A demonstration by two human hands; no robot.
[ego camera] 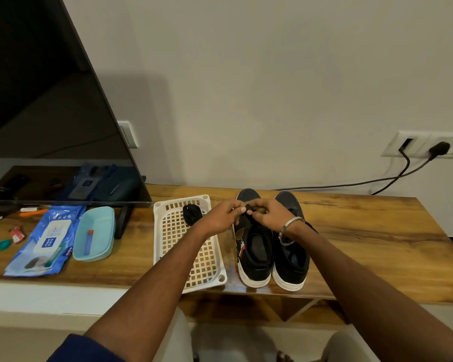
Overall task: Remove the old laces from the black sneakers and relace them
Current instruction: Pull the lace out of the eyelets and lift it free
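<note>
Two black sneakers with white soles stand side by side on the wooden table, toes toward the wall: the left sneaker point(254, 254) and the right sneaker point(292, 259). My left hand point(224, 216) and my right hand point(268, 214) meet above the left sneaker's lacing area, and their fingertips pinch a black lace point(248, 207) between them. A metal bangle sits on my right wrist. A bundle of black laces point(192, 214) lies in the white perforated tray point(168, 231) just left of the sneakers.
A tilted TV screen point(45, 105) fills the left. In front of it lie a blue wipes pack point(42, 241), a light blue lid with a small tube point(94, 233), pens and small items. Cables run from a wall socket point(429, 147) at the right.
</note>
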